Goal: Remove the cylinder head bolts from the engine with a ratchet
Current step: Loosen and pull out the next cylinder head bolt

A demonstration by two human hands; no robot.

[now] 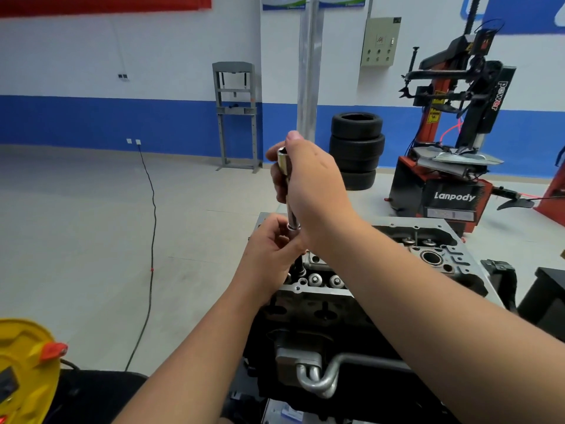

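Right hand (308, 185) grips a polished chrome socket extension (287, 191), upright and cylindrical, above the engine (360, 289). Left hand (269, 249), at 7 o'clock of it, pinches the bar's lower end over a dark bolt (298, 266). Cast, ribbed head; bare tiled floor (91, 224) lies at 9 o'clock.

Chrome socket extension (289, 191) upright over engine (324, 304)

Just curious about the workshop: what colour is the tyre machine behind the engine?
The tyre machine is red and black, shown in the head view.
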